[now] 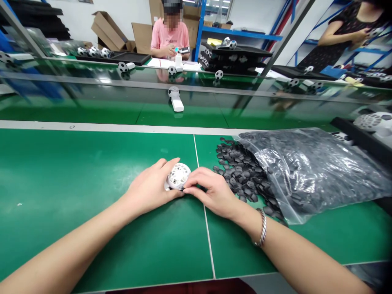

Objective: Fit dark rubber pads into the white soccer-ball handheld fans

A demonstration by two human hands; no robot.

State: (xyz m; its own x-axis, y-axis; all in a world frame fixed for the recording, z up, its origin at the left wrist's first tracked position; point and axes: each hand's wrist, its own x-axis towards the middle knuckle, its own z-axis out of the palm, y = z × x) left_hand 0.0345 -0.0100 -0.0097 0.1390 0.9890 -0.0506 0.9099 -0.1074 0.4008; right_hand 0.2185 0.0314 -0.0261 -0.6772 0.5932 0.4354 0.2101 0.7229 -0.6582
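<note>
My left hand is wrapped around a small white ball-shaped fan head with an open grille, low over the green tabletop. The grille faces up, and my palm and fingers hide part of its left side. My right hand comes in from the other side, thumb and fingertips pinched together at the fan head's lower right rim. Whatever lies between those fingertips is too small to make out. Just beyond my right hand, small black patch-like pieces spill in a heap from a clear plastic bag.
A conveyor belt runs across beyond the table, carrying a white handheld fan with a football-patterned head. Across it, a person in pink sits at work; another person stands at the far right. Black trays are stacked there. A dark tray edge borders the bag.
</note>
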